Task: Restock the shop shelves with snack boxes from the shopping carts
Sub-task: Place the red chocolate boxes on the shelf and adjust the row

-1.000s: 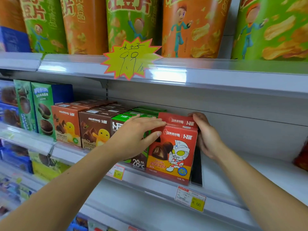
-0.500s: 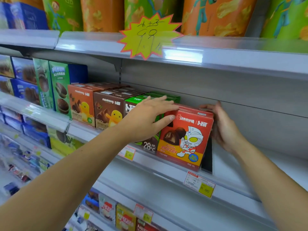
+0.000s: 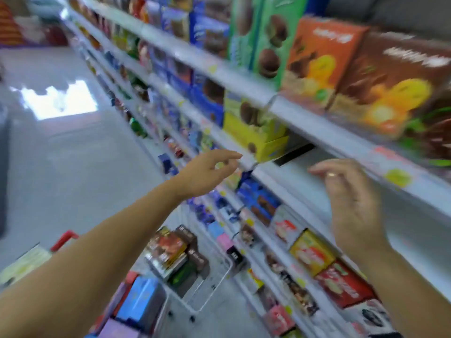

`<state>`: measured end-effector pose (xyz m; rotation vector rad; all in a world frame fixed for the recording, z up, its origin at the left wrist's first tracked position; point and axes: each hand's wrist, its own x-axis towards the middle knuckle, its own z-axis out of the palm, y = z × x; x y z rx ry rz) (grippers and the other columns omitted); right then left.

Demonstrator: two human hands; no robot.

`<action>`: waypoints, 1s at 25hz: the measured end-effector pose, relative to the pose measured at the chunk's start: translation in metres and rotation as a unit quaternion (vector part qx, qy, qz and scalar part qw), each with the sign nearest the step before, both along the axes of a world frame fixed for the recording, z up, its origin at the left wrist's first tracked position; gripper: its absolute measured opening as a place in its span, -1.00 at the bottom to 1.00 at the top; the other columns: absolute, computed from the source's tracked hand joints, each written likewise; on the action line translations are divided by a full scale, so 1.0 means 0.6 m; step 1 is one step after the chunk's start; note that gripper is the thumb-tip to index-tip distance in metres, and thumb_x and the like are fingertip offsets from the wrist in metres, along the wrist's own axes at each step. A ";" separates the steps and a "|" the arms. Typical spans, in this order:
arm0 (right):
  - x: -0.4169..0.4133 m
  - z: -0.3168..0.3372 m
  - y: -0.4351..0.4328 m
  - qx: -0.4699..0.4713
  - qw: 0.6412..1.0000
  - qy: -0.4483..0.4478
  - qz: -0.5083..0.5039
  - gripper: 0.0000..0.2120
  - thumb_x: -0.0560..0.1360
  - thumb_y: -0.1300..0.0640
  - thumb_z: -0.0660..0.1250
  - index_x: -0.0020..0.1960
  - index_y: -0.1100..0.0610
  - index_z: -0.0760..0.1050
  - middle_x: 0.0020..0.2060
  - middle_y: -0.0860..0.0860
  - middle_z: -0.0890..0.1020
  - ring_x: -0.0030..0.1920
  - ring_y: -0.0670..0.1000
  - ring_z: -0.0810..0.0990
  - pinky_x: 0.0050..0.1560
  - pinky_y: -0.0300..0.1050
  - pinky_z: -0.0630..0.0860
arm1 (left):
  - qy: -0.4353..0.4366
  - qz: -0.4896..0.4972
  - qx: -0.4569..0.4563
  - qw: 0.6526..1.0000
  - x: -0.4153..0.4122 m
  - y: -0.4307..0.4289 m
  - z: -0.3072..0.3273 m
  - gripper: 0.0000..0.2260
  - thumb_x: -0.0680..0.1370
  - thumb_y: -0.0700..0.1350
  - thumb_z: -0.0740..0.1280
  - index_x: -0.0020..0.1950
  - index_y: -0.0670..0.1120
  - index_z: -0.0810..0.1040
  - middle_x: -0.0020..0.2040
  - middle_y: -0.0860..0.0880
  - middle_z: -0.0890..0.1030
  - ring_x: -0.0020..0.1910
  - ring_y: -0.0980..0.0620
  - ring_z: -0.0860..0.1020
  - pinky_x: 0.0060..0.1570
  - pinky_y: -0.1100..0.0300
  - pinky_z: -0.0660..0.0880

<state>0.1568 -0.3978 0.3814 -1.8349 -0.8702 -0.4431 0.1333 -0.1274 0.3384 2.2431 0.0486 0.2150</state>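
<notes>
Withdrawn from the shelf [image 3: 307, 123], left hand [image 3: 207, 172] and right hand [image 3: 353, 203] hang released, empty; snack boxes [image 3: 170, 250] lie well below the fingers.

The left forearm [image 3: 97, 259] and right forearm [image 3: 405, 291] are bare; the right hand [image 3: 353, 206] wears a thin gold ring [image 3: 331, 174].

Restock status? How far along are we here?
Done: an orange box and a brown box stand at the front of the shelf. In hand: nothing; the left hand and right hand are both open and empty, in the air by the shelves. Left: the cart below holds a stack of boxes, so more trips look likely.
</notes>
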 end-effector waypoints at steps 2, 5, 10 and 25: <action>0.003 -0.100 0.122 -0.088 0.985 0.140 0.040 -0.82 0.61 0.02 0.12 0.04 -0.04 0.50 0.02 0.01 0.59 0.08 -0.10 0.55 0.17 -0.18 0.43 | 0.084 0.057 -0.041 0.994 -0.042 0.086 -0.082 -0.68 0.66 -0.02 0.23 0.41 0.00 0.48 0.33 0.02 0.53 0.31 0.00 0.50 0.23 0.22 0.39; 0.032 -0.263 0.250 -0.171 0.937 0.301 0.048 -0.85 0.65 0.12 0.16 0.10 -0.03 0.49 0.07 -0.02 0.60 0.05 -0.06 0.57 0.06 -0.18 0.43 | 0.185 0.161 -0.111 0.963 -0.096 0.171 -0.196 -0.66 0.67 -0.04 0.19 0.43 -0.07 0.44 0.30 -0.03 0.53 0.13 0.07 0.47 -0.01 0.37 0.32; 0.044 -0.509 0.399 -0.334 0.817 0.465 0.069 -0.67 0.67 0.05 0.10 0.39 0.09 0.40 0.26 0.01 0.51 0.18 0.01 0.49 0.07 -0.24 0.31 | 0.278 0.284 -0.192 0.898 -0.155 0.255 -0.382 -0.67 0.69 -0.01 0.15 0.40 -0.07 0.47 0.16 0.00 0.54 0.06 0.07 0.46 0.02 0.39 0.43; 0.110 -0.920 0.616 -0.448 0.674 0.583 0.076 -0.38 0.47 -0.08 0.43 0.42 0.13 0.34 0.27 0.06 0.52 0.15 0.06 0.51 0.11 -0.03 0.44 | 0.258 0.494 -0.574 0.600 -0.126 0.306 -0.734 -0.61 0.67 -0.14 0.21 0.50 -0.13 0.32 0.30 -0.13 0.51 0.32 -0.07 0.49 0.34 0.03 0.44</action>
